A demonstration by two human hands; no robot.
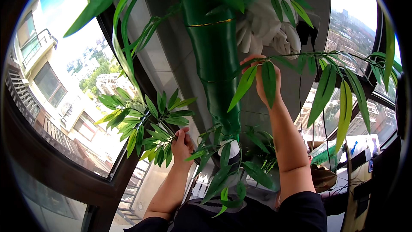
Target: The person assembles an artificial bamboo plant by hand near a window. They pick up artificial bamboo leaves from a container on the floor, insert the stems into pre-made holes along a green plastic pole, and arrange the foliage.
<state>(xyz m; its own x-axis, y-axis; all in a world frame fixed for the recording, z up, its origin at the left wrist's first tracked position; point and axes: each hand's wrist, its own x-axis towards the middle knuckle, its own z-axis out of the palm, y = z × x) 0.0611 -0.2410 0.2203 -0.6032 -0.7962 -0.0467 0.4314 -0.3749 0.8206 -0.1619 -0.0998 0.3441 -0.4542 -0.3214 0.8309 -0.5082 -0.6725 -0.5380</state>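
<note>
A thick, glossy green bamboo-like pole (214, 51), ringed by a thin gold line, runs down the middle of the view. To its left, my left hand (183, 143) is closed in a pinch on the stem of a leafy branch (161, 135) with dense green and yellow-green leaves. My right hand (262, 77) is raised close to the pole's right side. Its fingers are closed around the stem of a long leafy spray (328, 79) that reaches out to the right; leaves partly cover this hand. More leaves hang below the pole's lower end.
Large windows (81, 124) with dark frames stand at the left, with buildings outside. White cloth (274, 21) hangs behind the pole. At the lower right are a cluttered wooden-edged desk (356, 180), a brown bag (324, 178) and hanging cables. Large leaves cross the top.
</note>
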